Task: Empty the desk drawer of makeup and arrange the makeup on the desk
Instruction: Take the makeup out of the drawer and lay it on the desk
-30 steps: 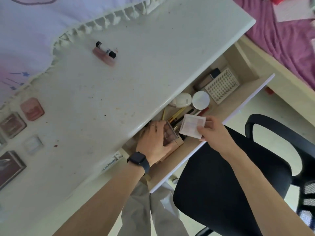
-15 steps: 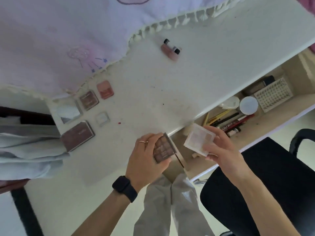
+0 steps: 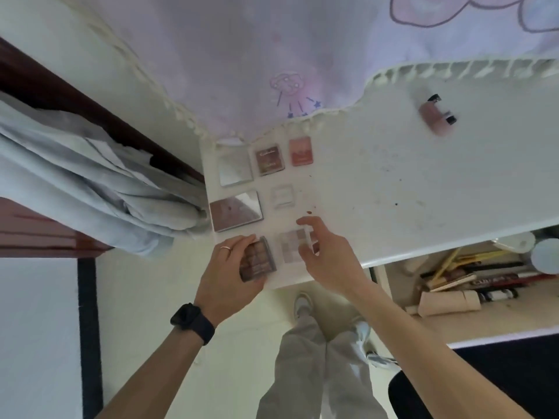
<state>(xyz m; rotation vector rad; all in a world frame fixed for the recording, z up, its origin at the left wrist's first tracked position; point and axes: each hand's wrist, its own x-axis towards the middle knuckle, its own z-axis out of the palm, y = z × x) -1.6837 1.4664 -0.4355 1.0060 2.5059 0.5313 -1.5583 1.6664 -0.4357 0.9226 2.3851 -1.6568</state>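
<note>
I read step: laying 2 palettes on desk (image 3: 393, 182). Left hand (image 3: 230, 276) grips brown palette (image 3: 258, 258); right hand (image 3: 326, 255) fingers spread loose over pale palette (image 3: 290, 246). Next: let go, reach into drawer (image 3: 447, 323).

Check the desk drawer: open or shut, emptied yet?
Open, not emptied. The drawer is pulled out beyond the desk edge, with pencils and a cream tube inside.
</note>
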